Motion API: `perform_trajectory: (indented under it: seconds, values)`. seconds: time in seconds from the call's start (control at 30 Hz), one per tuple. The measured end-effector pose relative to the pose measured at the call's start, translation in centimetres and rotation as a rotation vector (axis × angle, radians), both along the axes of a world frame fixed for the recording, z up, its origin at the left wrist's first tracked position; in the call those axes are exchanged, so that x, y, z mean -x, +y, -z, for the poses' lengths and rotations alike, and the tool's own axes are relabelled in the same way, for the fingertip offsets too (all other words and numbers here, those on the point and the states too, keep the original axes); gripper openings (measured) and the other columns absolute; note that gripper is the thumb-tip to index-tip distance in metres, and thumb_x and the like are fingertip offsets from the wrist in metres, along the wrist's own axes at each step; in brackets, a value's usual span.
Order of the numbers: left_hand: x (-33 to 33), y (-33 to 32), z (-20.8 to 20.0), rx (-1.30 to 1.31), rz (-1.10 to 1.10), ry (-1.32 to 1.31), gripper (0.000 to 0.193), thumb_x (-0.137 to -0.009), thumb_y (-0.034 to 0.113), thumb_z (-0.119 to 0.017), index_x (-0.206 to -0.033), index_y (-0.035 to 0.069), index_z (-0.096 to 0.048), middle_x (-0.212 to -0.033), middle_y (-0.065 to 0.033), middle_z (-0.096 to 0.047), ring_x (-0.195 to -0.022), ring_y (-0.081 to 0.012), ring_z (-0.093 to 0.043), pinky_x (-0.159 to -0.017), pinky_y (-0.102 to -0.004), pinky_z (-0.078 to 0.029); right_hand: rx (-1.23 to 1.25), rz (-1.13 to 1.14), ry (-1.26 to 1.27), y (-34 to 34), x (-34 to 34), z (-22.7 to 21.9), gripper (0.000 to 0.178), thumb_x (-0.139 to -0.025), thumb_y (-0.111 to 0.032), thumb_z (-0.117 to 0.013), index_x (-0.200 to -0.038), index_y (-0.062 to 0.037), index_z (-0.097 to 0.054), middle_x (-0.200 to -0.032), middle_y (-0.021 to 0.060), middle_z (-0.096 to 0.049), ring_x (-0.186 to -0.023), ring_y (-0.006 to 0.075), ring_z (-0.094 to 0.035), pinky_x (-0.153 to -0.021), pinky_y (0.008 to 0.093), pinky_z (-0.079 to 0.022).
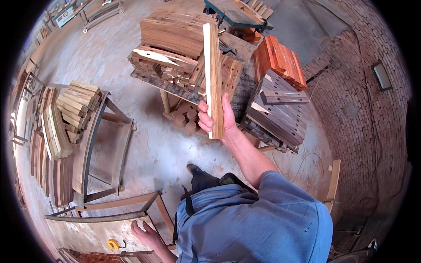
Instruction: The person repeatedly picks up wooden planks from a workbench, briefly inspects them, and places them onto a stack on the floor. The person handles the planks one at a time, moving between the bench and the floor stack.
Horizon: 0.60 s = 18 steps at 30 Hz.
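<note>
Your right hand (229, 122) grips a long, squared wooden bar (213, 74), its thumb along the right side and its fingers curled around the left. The bar's near end sits just below those fingers; most of its length stretches away beyond them, showing one pale face and one brown, grained face. Past the fingertips, farther out, a table bears a large stack of brown wooden pieces (175, 33). To the right of the fingers are dark slotted boards (276, 114), with an orange-red wood stack (280, 61) behind them and a brick wall (364, 122) well beyond. Your left hand (148, 236) has its fingers loosely spread at a pale bench (79, 228); whether they touch it, you cannot tell from here. Just left of them lies a yellow tape measure (113, 244); well ahead, a rack carries stacked wooden strips (57, 162).
</note>
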State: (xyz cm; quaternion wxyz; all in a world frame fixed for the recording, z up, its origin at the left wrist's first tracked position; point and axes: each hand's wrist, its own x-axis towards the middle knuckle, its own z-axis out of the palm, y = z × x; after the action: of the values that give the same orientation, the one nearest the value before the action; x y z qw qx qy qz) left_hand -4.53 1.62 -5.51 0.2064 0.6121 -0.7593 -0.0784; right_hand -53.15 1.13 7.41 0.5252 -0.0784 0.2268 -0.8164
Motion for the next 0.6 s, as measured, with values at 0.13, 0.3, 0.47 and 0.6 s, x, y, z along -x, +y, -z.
perform_trajectory:
  seconds: [0.13,0.3,0.47,0.6]
  values:
    - [0.3,0.1,-0.1,-0.029,-0.014,-0.011,0.034,-0.090,0.011,-0.060,-0.121,-0.002,-0.053,-0.121,-0.0205,-0.055,-0.116,-0.0391,-0.051,-0.095,-0.0473,-0.043,0.046,-0.022,0.034,0.1,0.8,1.2,0.062,-0.094,-0.068,-0.029,-0.102,-0.0096,-0.049,-0.081,0.0058,-0.050,-0.050,0.0157,-0.046,-0.041,0.0307,-0.039]
    - [0.4,0.2,0.3,-0.004,0.006,-0.009,0.034,-0.090,0.011,-0.059,-0.121,-0.002,-0.053,-0.119,-0.0206,-0.056,-0.115,-0.0392,-0.052,-0.094,-0.0474,-0.044,0.055,-0.140,0.222,0.4,2.5,4.3,0.063,-0.094,-0.068,-0.028,-0.098,-0.0087,-0.047,-0.082,0.0052,-0.051,-0.053,0.0159,-0.048,-0.044,0.0299,-0.041]
    - [0.5,0.5,0.4,-0.006,-0.009,0.008,0.034,-0.090,0.012,-0.060,-0.120,-0.002,-0.054,-0.118,-0.0211,-0.056,-0.112,-0.0401,-0.053,-0.094,-0.0483,-0.043,-0.147,0.006,0.190,-0.1,1.2,2.4,0.067,-0.093,-0.071,-0.025,-0.088,-0.0084,-0.048,-0.065,0.0048,-0.048,-0.051,0.0161,-0.047,-0.046,0.0296,-0.041]
    - [0.2,0.7,1.0,0.011,0.025,0.016,0.034,-0.090,0.011,-0.059,-0.120,-0.003,-0.054,-0.117,-0.0221,-0.056,-0.111,-0.0406,-0.053,-0.094,-0.0486,-0.043,-0.116,-0.064,0.287,0.4,2.0,3.3,0.065,-0.095,-0.068,-0.024,-0.092,-0.0077,-0.048,-0.068,0.0058,-0.051,-0.053,0.0158,-0.048,-0.047,0.0299,-0.042]
